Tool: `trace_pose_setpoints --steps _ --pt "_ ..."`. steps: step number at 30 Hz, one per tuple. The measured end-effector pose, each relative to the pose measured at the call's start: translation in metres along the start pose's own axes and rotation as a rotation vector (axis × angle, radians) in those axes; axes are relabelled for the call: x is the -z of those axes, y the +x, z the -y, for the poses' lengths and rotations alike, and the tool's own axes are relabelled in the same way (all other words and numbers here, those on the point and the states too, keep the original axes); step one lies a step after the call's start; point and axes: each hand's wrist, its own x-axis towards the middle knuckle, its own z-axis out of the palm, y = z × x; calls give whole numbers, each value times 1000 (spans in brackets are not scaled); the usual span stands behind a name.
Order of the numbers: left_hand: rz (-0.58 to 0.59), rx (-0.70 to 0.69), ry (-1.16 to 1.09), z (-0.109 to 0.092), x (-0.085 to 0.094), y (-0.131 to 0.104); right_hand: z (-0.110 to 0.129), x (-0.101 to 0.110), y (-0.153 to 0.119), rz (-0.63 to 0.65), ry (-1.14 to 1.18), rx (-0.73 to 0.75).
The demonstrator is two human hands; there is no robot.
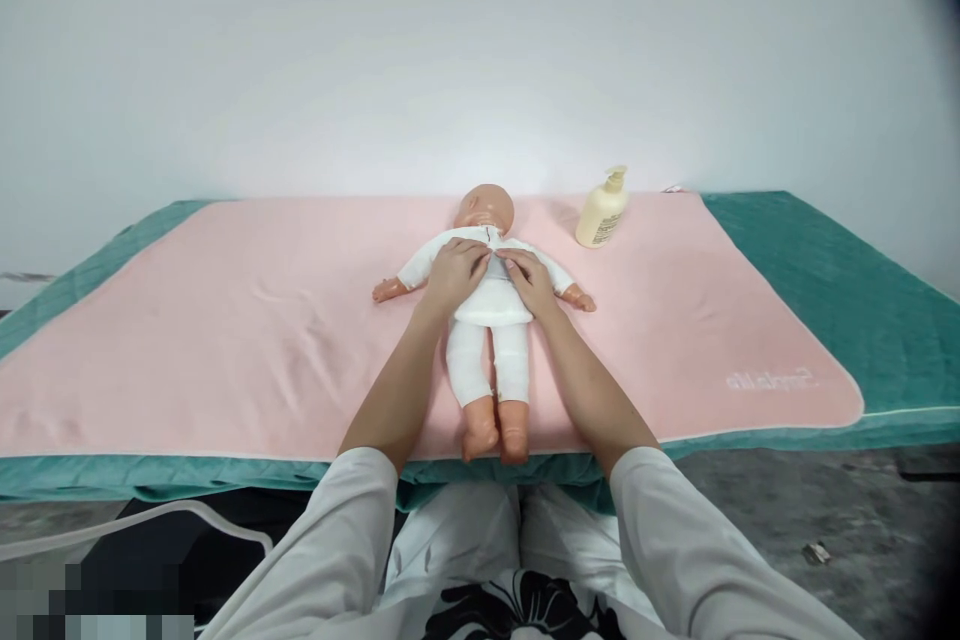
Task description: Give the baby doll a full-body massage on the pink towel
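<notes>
Head view, looking down on a doll [491, 305] laid lengthwise at the middle of a pink mat [225, 340], head toward the pale wall [480, 50], feet reaching the near edge. Dressed in white top and leggings, arms out to both sides, legs almost parallel (which side faces up, cannot tell).

On the left side of the upper torso, left hand [459, 272]: laid palm down, fingers close together and pointing inward, pinching nothing visible. Opposite, on the right side, right hand [529, 277]: likewise palm down, fingers slanting inward, thumb a little apart. Fingertips of both near each other below the collar.

Beyond the right hand, to the right of the doll's head: a cream pump bottle [601, 212], upright on the mat, dark lettering down its side. Under the mat, a green quilted cover [847, 300], showing at both sides and along the near edge.
</notes>
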Motion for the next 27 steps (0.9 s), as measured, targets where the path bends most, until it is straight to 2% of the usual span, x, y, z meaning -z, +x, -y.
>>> trace_pose_setpoints --steps 10,14,22,27 --pt "89 54 7 -5 3 -5 -1 -1 2 35 -81 -46" --pt "48 42 -4 -4 2 -6 -2 -2 2 16 -84 -31" --pt "-132 45 -87 2 -5 -13 -6 -1 -1 4 -116 45" --pt "-113 103 -130 8 -10 -13 -10 -2 -2 55 -122 14"
